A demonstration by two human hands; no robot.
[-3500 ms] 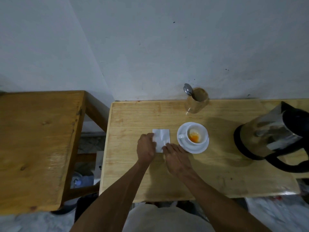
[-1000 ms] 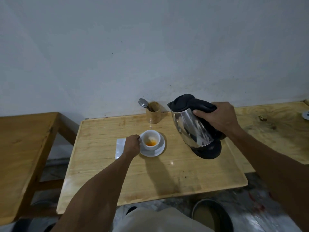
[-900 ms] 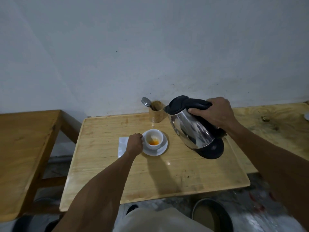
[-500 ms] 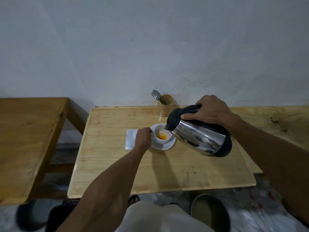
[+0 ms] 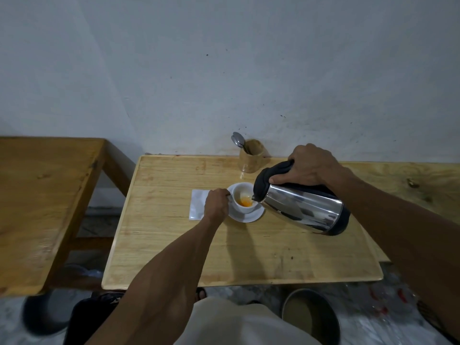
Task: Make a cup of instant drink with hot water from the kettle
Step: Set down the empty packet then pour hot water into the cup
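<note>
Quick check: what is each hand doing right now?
Left hand: closed on the cup handle.
Right hand: closed on the kettle handle, kettle tipped toward the cup.

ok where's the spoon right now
In the head view the spoon stands in the wooden holder at the table's back edge by the wall, behind the cup and just left of the right hand.

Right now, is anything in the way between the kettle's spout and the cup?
Nothing visible. The kettle, tilted in the right hand, has its spout over the open cup. The left hand holds the cup's side, clear of the opening.
</note>
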